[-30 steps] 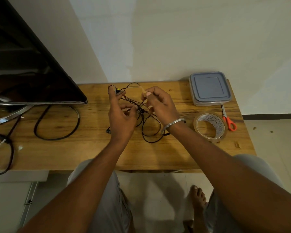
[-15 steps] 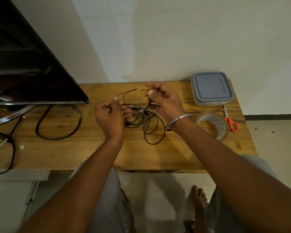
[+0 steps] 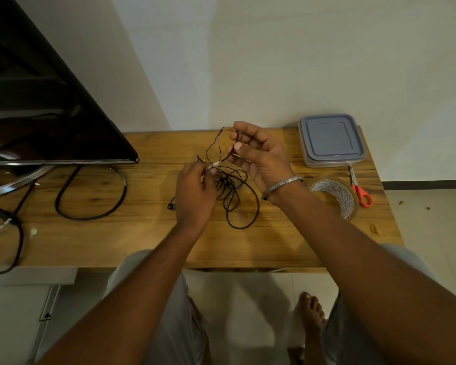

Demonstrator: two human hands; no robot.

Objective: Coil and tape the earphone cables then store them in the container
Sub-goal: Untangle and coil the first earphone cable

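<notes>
Black earphone cable (image 3: 227, 185) is pinched by both my left fingers (image 3: 194, 171) and right fingers (image 3: 240, 147), a short strand stretched between them; its loose loops lie on the tabletop (image 3: 142, 233) at six o'clock of them.

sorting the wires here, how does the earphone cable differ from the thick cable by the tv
The earphone cable is thin and tangled in many loops; the thick cable makes one wide loop. The left hand and right hand pinch the earphone cable; the thick cable lies untouched. Both are black.
</notes>
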